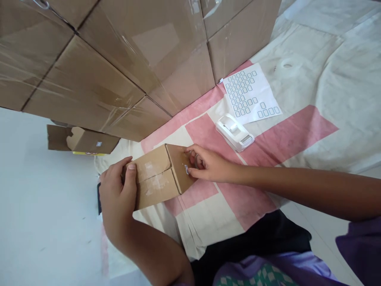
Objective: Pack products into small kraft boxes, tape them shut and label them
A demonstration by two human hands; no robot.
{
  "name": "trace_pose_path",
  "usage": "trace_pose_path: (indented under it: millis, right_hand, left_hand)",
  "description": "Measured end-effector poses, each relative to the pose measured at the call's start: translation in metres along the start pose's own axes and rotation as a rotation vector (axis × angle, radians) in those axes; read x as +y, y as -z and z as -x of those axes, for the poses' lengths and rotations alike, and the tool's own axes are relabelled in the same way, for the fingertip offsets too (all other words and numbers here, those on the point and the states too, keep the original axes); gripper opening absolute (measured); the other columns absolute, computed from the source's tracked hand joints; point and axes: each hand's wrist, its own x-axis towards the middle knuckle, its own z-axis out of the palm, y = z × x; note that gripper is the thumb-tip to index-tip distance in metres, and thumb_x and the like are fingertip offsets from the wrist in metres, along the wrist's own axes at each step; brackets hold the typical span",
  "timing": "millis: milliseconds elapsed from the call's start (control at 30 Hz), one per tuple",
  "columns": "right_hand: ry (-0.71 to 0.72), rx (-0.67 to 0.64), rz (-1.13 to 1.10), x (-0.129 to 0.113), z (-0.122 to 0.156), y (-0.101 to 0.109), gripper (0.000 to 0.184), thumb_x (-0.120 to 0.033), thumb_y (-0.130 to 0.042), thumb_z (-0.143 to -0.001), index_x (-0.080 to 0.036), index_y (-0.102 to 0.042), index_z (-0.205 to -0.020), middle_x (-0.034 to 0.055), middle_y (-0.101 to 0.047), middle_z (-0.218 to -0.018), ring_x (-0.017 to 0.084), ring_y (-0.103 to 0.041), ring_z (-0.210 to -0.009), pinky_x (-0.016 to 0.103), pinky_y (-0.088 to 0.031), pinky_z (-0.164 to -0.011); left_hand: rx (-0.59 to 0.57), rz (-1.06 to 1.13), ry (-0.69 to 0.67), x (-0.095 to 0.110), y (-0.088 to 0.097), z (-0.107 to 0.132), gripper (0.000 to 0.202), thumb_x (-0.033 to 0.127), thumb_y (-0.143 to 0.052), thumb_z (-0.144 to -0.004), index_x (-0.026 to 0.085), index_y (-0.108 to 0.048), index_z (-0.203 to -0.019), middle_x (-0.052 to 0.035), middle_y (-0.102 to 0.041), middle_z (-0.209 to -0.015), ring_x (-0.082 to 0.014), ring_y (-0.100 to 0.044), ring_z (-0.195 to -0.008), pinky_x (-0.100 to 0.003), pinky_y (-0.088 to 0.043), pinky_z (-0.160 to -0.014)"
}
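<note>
Step in hand looks like labelling: right hand (205, 165), fingers together, presses a small sticker (186, 169) onto the end face of the small carton (157, 176). Left hand (117, 194) is clamped on its other end. Carton sits centre-left of frame on the cloth (268, 147), long axis lower left to upper right, stickered end facing right. Next move likely calls for firm rub-down.

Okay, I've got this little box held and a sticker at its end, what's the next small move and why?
Probably press the small sticker flat with the right hand: its fingertips pinch it against the end face of the small cardboard box, and one edge seems lifted. The left hand grips the other end, steadying it.
</note>
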Motion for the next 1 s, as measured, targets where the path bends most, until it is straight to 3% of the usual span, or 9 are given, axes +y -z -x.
trace_pose_path:
  millis: [133, 433, 600, 767, 1000]
  right_hand:
    - [0.028, 0.019, 0.038, 0.002, -0.001, 0.001, 0.036, -0.032, -0.062, -0.091, -0.022, -0.049, -0.123, -0.0031, -0.058, -0.090, 0.011, -0.055, -0.070, 0.028, -0.045, -0.063]
    - [0.103, -0.063, 0.140, 0.006, -0.003, 0.006, 0.044, -0.038, -0.060, -0.096, -0.022, -0.043, -0.133, -0.0009, -0.062, -0.093, 0.013, -0.060, -0.073, 0.029, -0.046, -0.065]
    - [0.133, -0.074, 0.281, 0.003, -0.003, 0.006, 0.041, -0.034, -0.051, -0.101, -0.020, -0.041, -0.138, 0.0067, -0.069, -0.104, 0.019, -0.065, -0.087, 0.034, -0.048, -0.073]
    - [0.152, -0.187, 0.411, -0.003, -0.003, 0.014, 0.047, -0.032, -0.054, -0.098, -0.018, -0.040, -0.141, 0.0111, -0.071, -0.114, 0.023, -0.067, -0.093, 0.035, -0.047, -0.074]
    - [0.280, -0.066, 0.365, 0.007, 0.006, 0.009, 0.042, -0.025, -0.059, -0.092, -0.021, -0.050, -0.133, 0.0010, -0.069, -0.090, 0.015, -0.061, -0.070, 0.030, -0.045, -0.066]
  left_hand:
    - [-0.003, 0.010, -0.020, 0.000, -0.001, -0.001, 0.045, 0.046, -0.041, -0.102, 0.021, -0.067, -0.128, -0.0117, -0.067, -0.131, -0.0308, -0.056, -0.128, -0.050, -0.036, -0.118]
    - [-0.017, 0.015, -0.016, 0.000, 0.001, -0.001, 0.045, 0.049, -0.040, -0.103, 0.024, -0.067, -0.128, -0.0105, -0.067, -0.132, -0.0325, -0.055, -0.129, -0.051, -0.039, -0.114]
    - [-0.006, 0.011, -0.022, -0.002, 0.000, 0.000, 0.044, 0.051, -0.038, -0.103, 0.027, -0.066, -0.128, -0.0084, -0.067, -0.132, -0.0318, -0.055, -0.128, -0.050, -0.040, -0.113]
    - [-0.006, 0.010, -0.017, -0.002, 0.000, 0.000, 0.045, 0.050, -0.038, -0.103, 0.026, -0.067, -0.128, -0.0087, -0.067, -0.131, -0.0316, -0.055, -0.129, -0.049, -0.040, -0.113]
    - [-0.005, 0.011, -0.014, -0.002, 0.000, -0.001, 0.044, 0.049, -0.039, -0.103, 0.026, -0.067, -0.127, -0.0083, -0.068, -0.130, -0.0316, -0.055, -0.128, -0.049, -0.041, -0.112]
